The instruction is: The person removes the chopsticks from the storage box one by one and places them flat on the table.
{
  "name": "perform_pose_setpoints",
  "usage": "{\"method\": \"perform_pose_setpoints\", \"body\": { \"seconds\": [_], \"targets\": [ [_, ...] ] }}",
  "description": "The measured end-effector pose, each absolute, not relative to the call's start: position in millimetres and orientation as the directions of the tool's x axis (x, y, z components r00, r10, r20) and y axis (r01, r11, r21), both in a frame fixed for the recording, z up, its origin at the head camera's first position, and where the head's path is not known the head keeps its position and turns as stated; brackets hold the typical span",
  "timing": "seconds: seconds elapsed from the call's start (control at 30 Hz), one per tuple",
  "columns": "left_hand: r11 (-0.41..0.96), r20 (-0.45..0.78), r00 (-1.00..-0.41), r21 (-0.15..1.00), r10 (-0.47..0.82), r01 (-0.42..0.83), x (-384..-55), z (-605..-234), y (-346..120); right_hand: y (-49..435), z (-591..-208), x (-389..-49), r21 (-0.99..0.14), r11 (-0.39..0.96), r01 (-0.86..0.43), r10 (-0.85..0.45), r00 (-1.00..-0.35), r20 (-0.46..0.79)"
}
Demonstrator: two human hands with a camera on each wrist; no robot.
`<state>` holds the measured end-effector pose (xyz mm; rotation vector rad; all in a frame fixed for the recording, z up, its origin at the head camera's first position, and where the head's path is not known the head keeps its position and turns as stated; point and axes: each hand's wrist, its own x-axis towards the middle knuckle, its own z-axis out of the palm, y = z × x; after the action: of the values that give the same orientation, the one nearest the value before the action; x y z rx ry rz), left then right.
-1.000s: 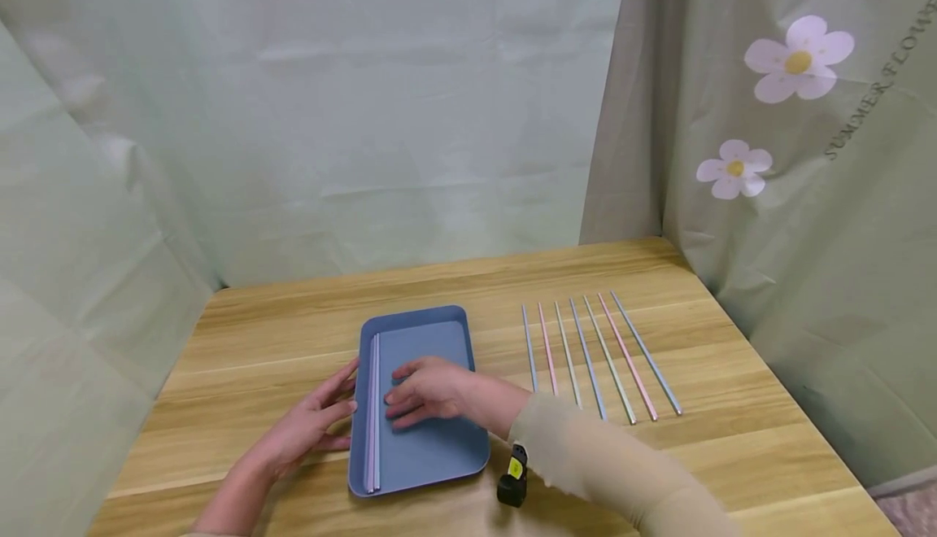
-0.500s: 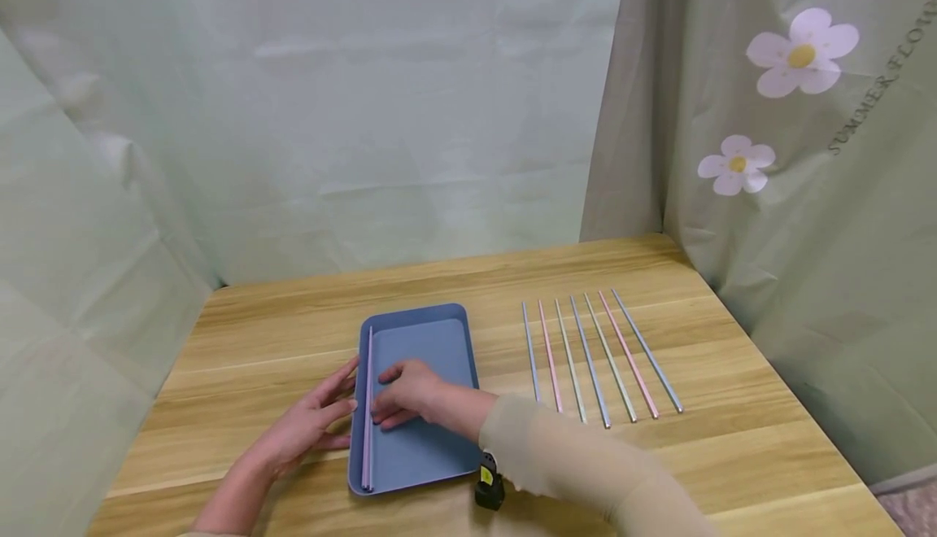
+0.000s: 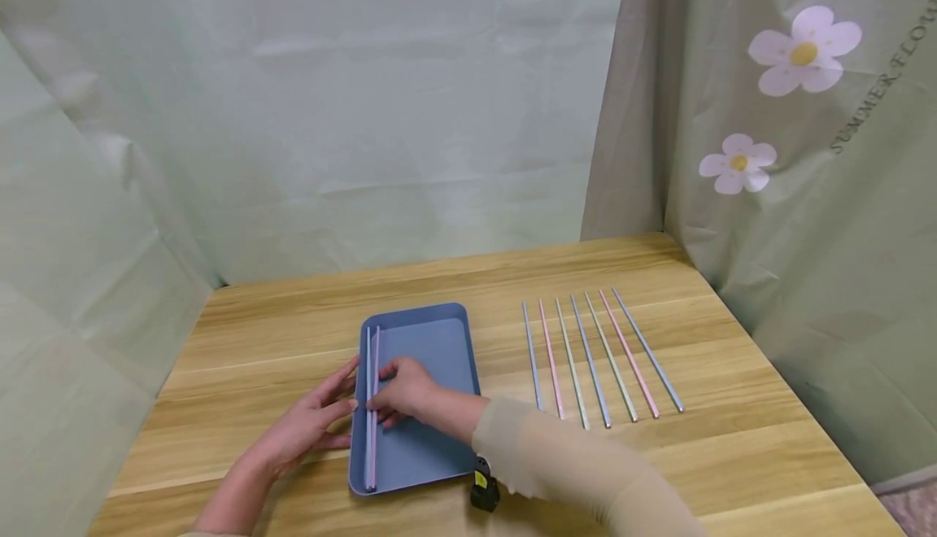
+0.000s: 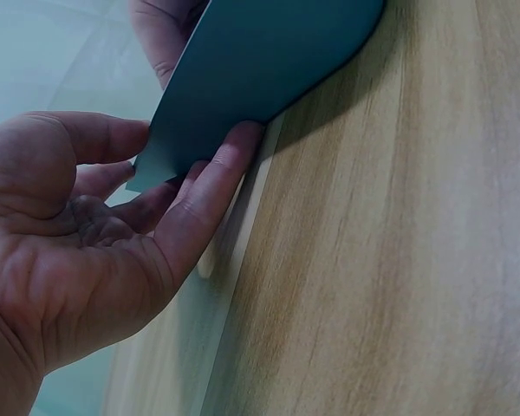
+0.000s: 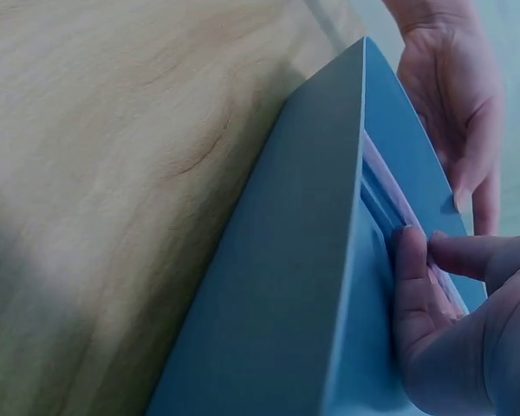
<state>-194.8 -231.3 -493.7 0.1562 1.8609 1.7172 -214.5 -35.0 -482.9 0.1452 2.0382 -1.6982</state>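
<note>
A blue tray stands lengthwise on the wooden table. My left hand holds its left wall, with the thumb at the rim and the fingers against the outside, as the left wrist view shows. Inside, along that wall, lie a bluish chopstick and a pinkish chopstick, slightly spread apart. Reaching over the tray floor, my right hand pinches the pinkish chopstick near its middle between thumb and fingertips, seen closely in the right wrist view. Its fingers partly hide the sticks.
To the tray's right, several blue, pink and green chopsticks lie side by side on the table. A black wrist camera hangs beneath my right sleeve, near the tray's lower right corner. Pale curtains enclose the back and sides.
My right hand has moved left onto the chopsticks in the tray. They shifted toward the left wall, then spread into two separate lines. My left hand has stayed in place.
</note>
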Motion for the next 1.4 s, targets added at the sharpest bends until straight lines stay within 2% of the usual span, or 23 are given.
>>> {"method": "perform_pose_setpoints", "body": {
  "seconds": [0.17,0.47,1.4],
  "targets": [
    [0.159,-0.347,-0.819,0.938,0.457,-0.309,-195.0,-493.4,-230.2,-29.3,-486.0,-214.7,-0.914,0.22,0.341,-0.229,-0.893,-0.388],
    [0.164,-0.355,-0.835,0.935,0.421,-0.315,-194.8,-493.7,-229.2,-6.2,-488.1,-216.3,-0.951,0.128,0.281,-0.255,-0.917,-0.305],
    [0.154,-0.309,-0.842,0.951,0.441,-0.269,-193.4,-495.3,-229.7,85.7,-457.9,-237.7,-0.983,-0.06,0.172,-0.291,-0.945,-0.147]
  ]
}}
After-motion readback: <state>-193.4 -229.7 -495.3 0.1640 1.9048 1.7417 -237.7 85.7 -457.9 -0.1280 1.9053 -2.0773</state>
